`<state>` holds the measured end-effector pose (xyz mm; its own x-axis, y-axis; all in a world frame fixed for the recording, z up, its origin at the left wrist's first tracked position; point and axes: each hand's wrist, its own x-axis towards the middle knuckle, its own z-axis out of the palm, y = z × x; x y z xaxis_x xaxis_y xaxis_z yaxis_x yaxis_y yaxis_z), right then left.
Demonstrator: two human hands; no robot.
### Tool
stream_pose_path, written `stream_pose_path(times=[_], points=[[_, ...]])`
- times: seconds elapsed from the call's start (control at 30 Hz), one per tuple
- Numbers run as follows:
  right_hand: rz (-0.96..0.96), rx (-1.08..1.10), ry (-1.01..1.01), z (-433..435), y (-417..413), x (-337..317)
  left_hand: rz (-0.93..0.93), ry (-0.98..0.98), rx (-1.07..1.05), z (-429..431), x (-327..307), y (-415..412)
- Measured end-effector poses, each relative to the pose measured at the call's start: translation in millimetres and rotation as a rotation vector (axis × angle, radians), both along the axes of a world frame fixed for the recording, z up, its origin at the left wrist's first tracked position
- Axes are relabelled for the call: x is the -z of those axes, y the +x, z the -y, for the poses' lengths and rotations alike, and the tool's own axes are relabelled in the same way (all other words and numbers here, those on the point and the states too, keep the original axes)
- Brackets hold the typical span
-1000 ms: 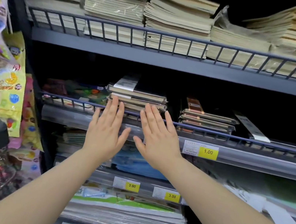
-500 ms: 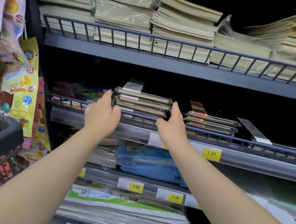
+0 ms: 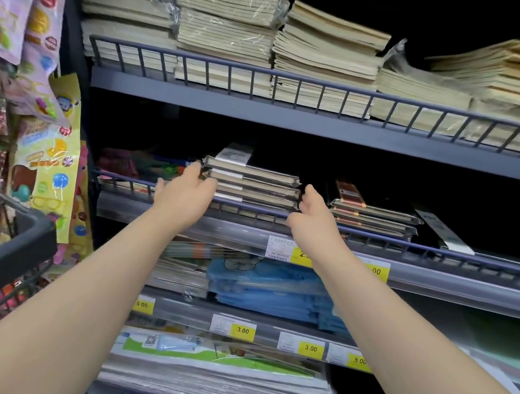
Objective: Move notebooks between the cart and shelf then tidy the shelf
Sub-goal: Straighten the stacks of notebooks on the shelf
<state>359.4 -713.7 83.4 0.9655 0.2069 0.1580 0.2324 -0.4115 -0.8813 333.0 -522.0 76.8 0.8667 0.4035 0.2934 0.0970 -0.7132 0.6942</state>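
Squarely between both hands' grip (image 3: 248, 195): notebook stack (image 3: 252, 184).

The shelf (image 3: 296, 124) frame is grey-blue. Cream notebooks (image 3: 327, 55) fill its top tier; dark-covered notebooks (image 3: 250, 183) with pale page edges lie below. Price tags (image 3: 310, 348) are yellow. Left, a black-rimmed cart (image 3: 6, 257) and multicoloured patterned packets (image 3: 49, 152).

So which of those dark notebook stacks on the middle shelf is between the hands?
The taller stack, left of the shorter orange-labelled stack; left hand and right hand flank it.
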Motion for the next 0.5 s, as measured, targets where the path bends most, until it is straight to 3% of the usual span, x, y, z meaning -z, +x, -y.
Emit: stream_pose_path(times=[0.2, 0.5], points=[[-0.116, 0.001, 0.168, 4, 0, -4, 0.241, -0.220, 0.020, -7, 6, 19], [0.090, 0.275, 0.239, -7, 19, 9, 0.379, -0.110, -0.112, 2, 12, 23]])
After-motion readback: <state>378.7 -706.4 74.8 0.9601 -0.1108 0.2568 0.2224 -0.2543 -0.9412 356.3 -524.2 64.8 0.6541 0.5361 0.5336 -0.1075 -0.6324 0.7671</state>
